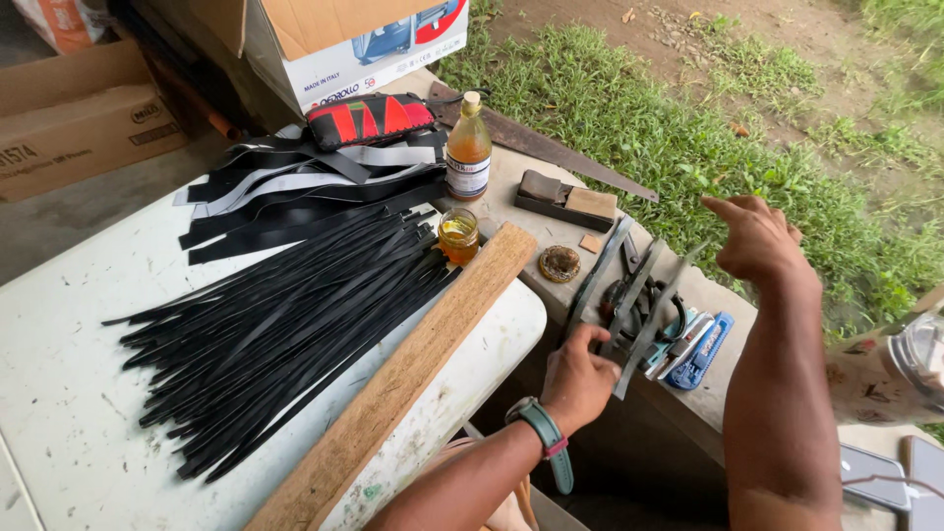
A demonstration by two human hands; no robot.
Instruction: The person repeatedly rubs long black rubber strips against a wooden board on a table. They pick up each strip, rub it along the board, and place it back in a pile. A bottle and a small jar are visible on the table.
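My left hand [580,379], with a watch on its wrist, grips the lower ends of several long grey metal strips [639,290] that fan upward over a concrete ledge [708,295]. My right hand [755,236] hovers above and to the right of the strips' tips, its forefinger stretched toward them and nothing in it. Under the strips lie scissors or pliers with dark handles [649,305] and a blue utility knife [703,352].
A white table [69,324] bears a heap of thin black strips [285,315], wider black and grey bands [315,177], a long wooden board [413,374], a small jar of amber liquid [458,236]. An amber bottle [469,147], a handsaw [560,152], cardboard boxes [79,108] and grass [688,128] surround.
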